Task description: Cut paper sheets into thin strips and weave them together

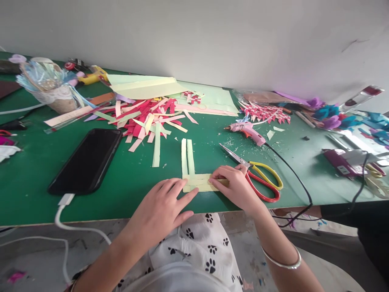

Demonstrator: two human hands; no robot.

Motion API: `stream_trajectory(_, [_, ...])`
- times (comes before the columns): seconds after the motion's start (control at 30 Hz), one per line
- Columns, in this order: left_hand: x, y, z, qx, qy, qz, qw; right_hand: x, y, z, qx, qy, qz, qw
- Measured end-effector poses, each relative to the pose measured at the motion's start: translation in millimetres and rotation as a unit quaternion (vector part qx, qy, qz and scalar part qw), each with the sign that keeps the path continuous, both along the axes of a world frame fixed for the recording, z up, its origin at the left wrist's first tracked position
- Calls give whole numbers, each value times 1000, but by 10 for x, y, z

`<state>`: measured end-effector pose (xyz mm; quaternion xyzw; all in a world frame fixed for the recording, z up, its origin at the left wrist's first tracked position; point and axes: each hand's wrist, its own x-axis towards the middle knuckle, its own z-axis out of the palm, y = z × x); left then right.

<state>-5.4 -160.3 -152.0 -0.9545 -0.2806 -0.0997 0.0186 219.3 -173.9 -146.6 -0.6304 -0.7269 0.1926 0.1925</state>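
Note:
Pale yellow paper strips point(199, 181) lie side by side across the table near its front edge. Two pale green strips point(187, 156) run away from their left end at a right angle. With fingers spread, my left hand point(162, 209) rests its fingertips on the left end of the yellow strips. My right hand point(232, 182) has thumb and fingers pinched at the right end of a yellow strip, hiding part of it. Scissors point(258, 174) with red and yellow handles lie just right of that hand, blades pointing away to the left.
A pink glue gun point(249, 132) with a black cord lies beyond the scissors. Cut paper strips point(142, 121) are heaped behind my hands, before pale paper sheets point(146, 87). A phone point(88, 160) on a white cable lies left. Woven red-white paper point(264, 112) is at back right.

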Motion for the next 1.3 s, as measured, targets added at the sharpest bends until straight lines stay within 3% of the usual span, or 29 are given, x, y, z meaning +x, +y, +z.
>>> stream_trajectory(0.53, [-17,18,24,13,-24,-12,1000,-19,41,33,17,-59,3,998])
stream_trajectory(0.67, [-61,49,29,5,-45,-7,999,-55,16,67,76,-102,1,992])
stream_trajectory(0.73, [-72,68,23,-1,-63,10,998,-88,5,84,97,-93,33,990])
stream_trajectory(0.9, [-40,120,-12,-53,-101,66,991,-184,35,73,63,-48,137,987])
stream_trajectory(1.3, [-30,195,-13,-115,-115,59,985,-225,94,33,47,-23,146,988])
